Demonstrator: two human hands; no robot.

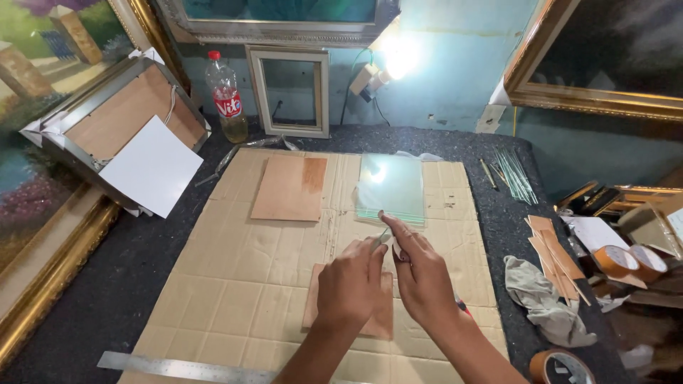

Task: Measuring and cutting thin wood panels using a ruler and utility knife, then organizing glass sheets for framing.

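Observation:
My left hand [350, 283] and my right hand [421, 272] meet over the middle of a cardboard sheet [235, 277]. Both pinch a thin clear glass pane [383, 238] held on edge between them, the fingertips close together. Under the hands lies a small brown backing board [381, 321], partly hidden. Just beyond the fingertips sits a stack of glass panes [391, 188], and to its left a second brown board [290, 188] lies flat.
A steel ruler [178, 368] lies at the near edge. A plastic bottle [228, 98] and a small empty frame [289, 90] stand at the back. Framed pieces lean at left. A grey rag [544, 299], wood strips [555, 259] and tape rolls [629, 261] sit at right.

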